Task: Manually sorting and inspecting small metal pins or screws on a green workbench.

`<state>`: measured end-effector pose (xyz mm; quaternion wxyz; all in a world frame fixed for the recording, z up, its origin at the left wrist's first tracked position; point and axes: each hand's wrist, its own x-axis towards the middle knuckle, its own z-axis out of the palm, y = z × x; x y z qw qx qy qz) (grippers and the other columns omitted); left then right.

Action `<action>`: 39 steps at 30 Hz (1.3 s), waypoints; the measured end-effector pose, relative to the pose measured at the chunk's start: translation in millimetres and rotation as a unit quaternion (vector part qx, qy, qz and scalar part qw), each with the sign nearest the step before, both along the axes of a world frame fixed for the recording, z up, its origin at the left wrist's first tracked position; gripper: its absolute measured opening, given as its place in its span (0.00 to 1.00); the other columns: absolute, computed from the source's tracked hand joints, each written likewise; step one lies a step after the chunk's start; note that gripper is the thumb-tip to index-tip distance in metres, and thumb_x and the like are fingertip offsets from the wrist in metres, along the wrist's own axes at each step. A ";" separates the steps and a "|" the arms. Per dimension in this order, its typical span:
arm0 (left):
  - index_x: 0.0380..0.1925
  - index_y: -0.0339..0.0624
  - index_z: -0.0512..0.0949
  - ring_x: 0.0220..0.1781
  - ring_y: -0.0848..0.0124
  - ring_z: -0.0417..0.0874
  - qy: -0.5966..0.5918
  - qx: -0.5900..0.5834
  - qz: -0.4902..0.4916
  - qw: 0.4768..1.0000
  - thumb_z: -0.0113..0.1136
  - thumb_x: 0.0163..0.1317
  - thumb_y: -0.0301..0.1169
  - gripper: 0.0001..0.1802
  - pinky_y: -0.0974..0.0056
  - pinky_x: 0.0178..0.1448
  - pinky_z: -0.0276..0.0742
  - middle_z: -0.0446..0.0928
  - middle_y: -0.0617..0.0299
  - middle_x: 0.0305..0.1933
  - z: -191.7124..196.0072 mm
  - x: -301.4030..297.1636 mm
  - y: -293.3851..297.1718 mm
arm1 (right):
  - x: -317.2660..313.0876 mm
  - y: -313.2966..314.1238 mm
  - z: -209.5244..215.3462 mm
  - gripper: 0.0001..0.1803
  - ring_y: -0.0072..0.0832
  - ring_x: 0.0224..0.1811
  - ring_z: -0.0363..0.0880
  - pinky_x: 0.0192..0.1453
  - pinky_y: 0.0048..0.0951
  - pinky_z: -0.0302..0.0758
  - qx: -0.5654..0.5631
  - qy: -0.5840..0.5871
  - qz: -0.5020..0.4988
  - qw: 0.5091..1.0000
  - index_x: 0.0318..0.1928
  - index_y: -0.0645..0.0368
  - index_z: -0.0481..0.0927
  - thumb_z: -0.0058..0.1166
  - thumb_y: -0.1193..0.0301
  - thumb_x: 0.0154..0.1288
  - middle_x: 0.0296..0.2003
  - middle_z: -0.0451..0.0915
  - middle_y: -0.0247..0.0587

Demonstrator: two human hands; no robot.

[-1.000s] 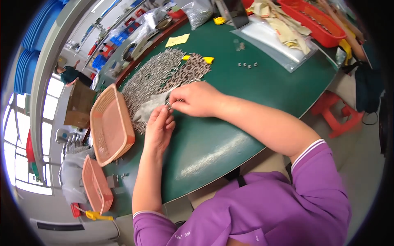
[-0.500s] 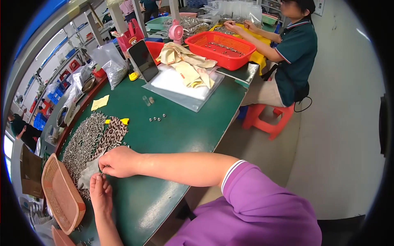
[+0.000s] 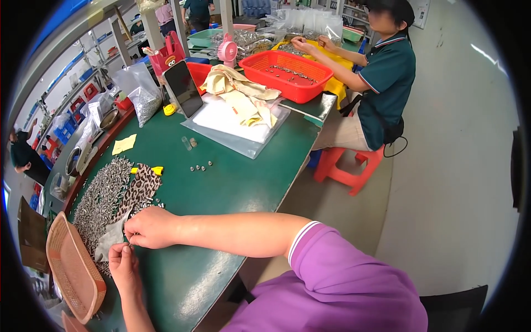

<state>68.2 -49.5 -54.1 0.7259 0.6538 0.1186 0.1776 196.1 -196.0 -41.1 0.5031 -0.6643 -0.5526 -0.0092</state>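
My left hand (image 3: 124,270) is raised over the near left part of the green table, its thumb and fingers pinched together. My right hand (image 3: 154,228) meets it from the right with fingers curled closed, fingertips almost touching the left ones. Something tiny sits between the fingertips, too small to make out. Just beyond lies a grey cloth (image 3: 110,239), partly behind my right hand. A heap of small shiny metal parts (image 3: 102,193) spreads past it, with a leopard-print cloth (image 3: 139,187) along its right side. A few loose metal parts (image 3: 157,202) lie beside my right hand.
A pinkish woven basket (image 3: 74,268) stands left of the heap. Several metal pieces (image 3: 201,166) lie mid-table near small clear tubes (image 3: 187,143). Farther back are a phone (image 3: 183,88), crumpled cloths (image 3: 240,94) and a red basket (image 3: 287,74). A co-worker (image 3: 387,83) sits at the far right.
The whole view has shifted slightly, so the table and things on it appear a little farther left. Both hands stay together at the same place by the grey cloth, fingers still pinched.
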 end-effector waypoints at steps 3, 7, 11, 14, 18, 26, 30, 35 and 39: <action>0.33 0.42 0.71 0.19 0.84 0.60 -0.004 0.017 0.006 1.000 0.55 0.61 0.29 0.05 0.78 0.22 0.54 0.70 0.68 0.27 0.9 -1.3 -0.7 | -1.8 -1.1 2.7 0.07 0.39 0.29 0.77 0.33 0.40 0.72 -0.007 0.012 0.003 1.000 0.27 0.54 0.78 0.52 0.66 0.51 0.24 0.78 0.40; 0.33 0.42 0.71 0.19 0.84 0.60 -0.007 0.021 -0.003 1.000 0.56 0.60 0.29 0.05 0.79 0.22 0.53 0.70 0.69 0.27 1.7 -1.4 0.6 | 0.9 0.4 2.6 0.07 0.39 0.28 0.78 0.33 0.38 0.73 -0.021 0.036 0.024 0.999 0.27 0.54 0.78 0.52 0.66 0.51 0.23 0.78 0.40; 0.33 0.42 0.71 0.19 0.84 0.60 0.004 0.025 0.003 1.000 0.57 0.60 0.29 0.05 0.79 0.22 0.53 0.71 0.69 0.27 2.9 -2.4 -1.1 | 3.6 1.1 -0.3 0.07 0.37 0.27 0.78 0.32 0.36 0.73 -0.022 0.057 0.047 0.997 0.28 0.54 0.79 0.52 0.66 0.52 0.23 0.78 0.39; 0.33 0.42 0.71 0.19 0.85 0.60 0.011 0.033 0.011 0.999 0.57 0.60 0.30 0.06 0.79 0.22 0.53 0.71 0.69 0.27 6.9 -2.9 -5.7 | 2.5 -0.3 0.6 0.07 0.37 0.27 0.78 0.32 0.36 0.73 -0.030 0.057 0.045 0.997 0.28 0.54 0.79 0.52 0.66 0.52 0.22 0.78 0.39; 0.32 0.44 0.71 0.20 0.85 0.59 0.008 0.049 -0.001 0.999 0.55 0.61 0.30 0.04 0.79 0.23 0.53 0.71 0.70 0.28 5.9 -3.6 -4.8 | 1.4 -1.2 1.2 0.07 0.37 0.27 0.78 0.32 0.37 0.72 -0.033 0.053 0.040 0.997 0.28 0.54 0.79 0.52 0.66 0.52 0.22 0.78 0.39; 0.32 0.42 0.71 0.19 0.85 0.59 0.005 0.007 -0.005 1.000 0.57 0.60 0.30 0.06 0.79 0.22 0.53 0.71 0.68 0.28 0.7 -2.7 -0.7 | 0.2 -1.3 1.9 0.07 0.39 0.28 0.78 0.33 0.39 0.72 -0.028 0.022 0.023 0.999 0.28 0.52 0.78 0.52 0.65 0.52 0.22 0.78 0.39; 0.32 0.43 0.71 0.19 0.85 0.60 0.004 -0.004 -0.013 1.000 0.57 0.60 0.30 0.06 0.79 0.22 0.54 0.71 0.67 0.28 1.2 -2.4 -0.8 | 0.1 -1.9 2.8 0.07 0.39 0.29 0.78 0.33 0.40 0.72 -0.025 0.011 0.022 0.999 0.28 0.52 0.78 0.52 0.65 0.52 0.23 0.78 0.39; 0.32 0.43 0.71 0.18 0.85 0.60 0.002 0.005 -0.006 1.000 0.56 0.60 0.30 0.05 0.80 0.21 0.54 0.72 0.67 0.28 1.4 -2.8 -1.1 | 0.4 -2.8 3.4 0.08 0.40 0.30 0.78 0.34 0.41 0.72 -0.044 -0.001 0.029 0.999 0.28 0.52 0.78 0.51 0.63 0.54 0.25 0.78 0.39; 0.33 0.43 0.71 0.18 0.85 0.60 0.005 0.020 0.000 1.000 0.56 0.60 0.30 0.05 0.80 0.20 0.53 0.72 0.68 0.27 4.1 -3.0 -3.3 | 0.8 -1.8 1.3 0.08 0.40 0.31 0.78 0.34 0.41 0.72 -0.053 -0.013 0.024 0.998 0.29 0.52 0.78 0.50 0.63 0.55 0.25 0.78 0.39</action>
